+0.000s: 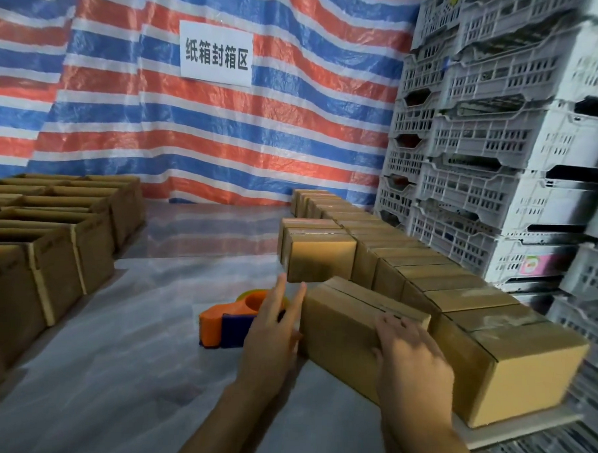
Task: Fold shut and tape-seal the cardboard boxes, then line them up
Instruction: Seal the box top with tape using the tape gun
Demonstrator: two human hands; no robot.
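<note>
Boxes crowd both sides of the worktop (120,362): open cardboard boxes (53,250) on the left, and on the right a long row of sealed boxes (426,269) running back along stacked grey plastic crates (499,149). A shorter second row (320,258) sits just inside it. In front of that, the nearest sealed box (363,297) lies slightly askew, its right end against the row's front box (531,359). The right hand (411,358) rests spread on its near face, fingertips at the top edge. The left hand (272,338) stands flat, fingers straight, just beside its left end, partly hiding an orange and blue tape dispenser (225,322). Behind hangs a striped tarp (260,139) bearing a white sign (216,53).
</note>
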